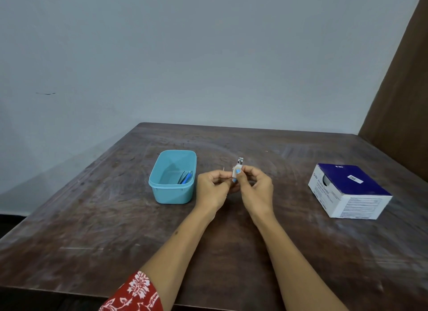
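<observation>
Holding: small white packet (236,172) with a blue mark, pinched from both sides, lifted just above the middle of the table (92,218).
Left hand (212,187): fingers curled, thumb and fingertips nipping the packet's left edge, likely to brace it.
Right hand (256,186): curled too, pinching the right edge up top. Looks like a tearing or peeling grip, just guessing though.
Metal bit (240,160): shiny, squarish, poking up right above the packet, maybe a nail clipper. Can't tell if gripped along with the packet or lying on the table behind.
Packet feel: thin, flat, papery or foil-ish, so probably crumples easy. Two-handed pinch makes sense for something that flimsy.
Tub (172,194): light blue plastic, rounded rectangle, open top, left of the table's middle, close to the left hand. A few flat blue bits (185,177) leaning inside at its right end. Handy spot for dropping stuff in.
Box (349,190): cardboard, dark blue top, white printed sides, near the right edge, well apart from the hands, turned at an angle.
Table: dark wood, worn and scuffed, dull sheen.
Sleeve (134,292): red with white floral print, on the left arm at the near edge.
</observation>
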Available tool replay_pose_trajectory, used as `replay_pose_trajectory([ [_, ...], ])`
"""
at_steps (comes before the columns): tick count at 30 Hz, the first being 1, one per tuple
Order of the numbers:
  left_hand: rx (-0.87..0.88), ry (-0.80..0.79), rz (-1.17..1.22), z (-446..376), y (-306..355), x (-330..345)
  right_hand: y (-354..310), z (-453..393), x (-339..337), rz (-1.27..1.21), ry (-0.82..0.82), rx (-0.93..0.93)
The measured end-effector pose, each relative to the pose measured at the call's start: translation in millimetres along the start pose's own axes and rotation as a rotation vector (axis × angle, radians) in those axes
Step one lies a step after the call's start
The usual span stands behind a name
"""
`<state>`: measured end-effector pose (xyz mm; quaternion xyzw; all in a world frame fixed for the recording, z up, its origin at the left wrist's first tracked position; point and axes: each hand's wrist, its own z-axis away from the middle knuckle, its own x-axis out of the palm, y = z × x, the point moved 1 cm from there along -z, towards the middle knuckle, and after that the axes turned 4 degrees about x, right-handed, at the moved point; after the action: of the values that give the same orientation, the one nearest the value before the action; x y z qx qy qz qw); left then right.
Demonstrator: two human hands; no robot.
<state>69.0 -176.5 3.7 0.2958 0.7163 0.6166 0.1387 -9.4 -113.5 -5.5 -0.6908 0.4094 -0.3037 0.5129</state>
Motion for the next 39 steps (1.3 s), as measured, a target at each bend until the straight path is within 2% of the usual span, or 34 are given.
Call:
replay_pose_trajectory([
  [4,-0.034,-0.038,0.023,0.2,-0.6,2.4,0.2,-3.0,-2.9,-0.035,0.063,0.014],
  [9,-0.021,-0.01,0.039,-0.2,0.3,0.4,1.3,-1.6,-0.8,0.013,-0.01,0.033],
  [15,-0.057,-0.036,0.043,0.2,0.0,2.7,-1.2,-1.4,-3.2,-0.032,0.053,0.019],
  [20,-0.025,0.009,0.032,-1.4,-1.2,-0.6,-0.8,0.9,0.8,0.015,-0.015,0.051],
  [25,-0.053,-0.022,0.028,-1.7,-5.1,2.8,-3.3,-0.6,-4.0,-0.052,0.062,0.033],
  [30,-0.029,0.023,0.027,-1.2,-4.4,1.1,-1.6,0.9,-0.2,0.0,-0.017,0.081],
  [37,-0.045,-0.014,0.06,2.2,-5.1,6.2,-6.8,2.3,-3.9,-0.044,0.058,0.02],
  [39,-0.025,0.005,0.005,1.6,-6.9,5.3,-6.5,2.8,-3.6,-0.008,0.052,0.01],
])
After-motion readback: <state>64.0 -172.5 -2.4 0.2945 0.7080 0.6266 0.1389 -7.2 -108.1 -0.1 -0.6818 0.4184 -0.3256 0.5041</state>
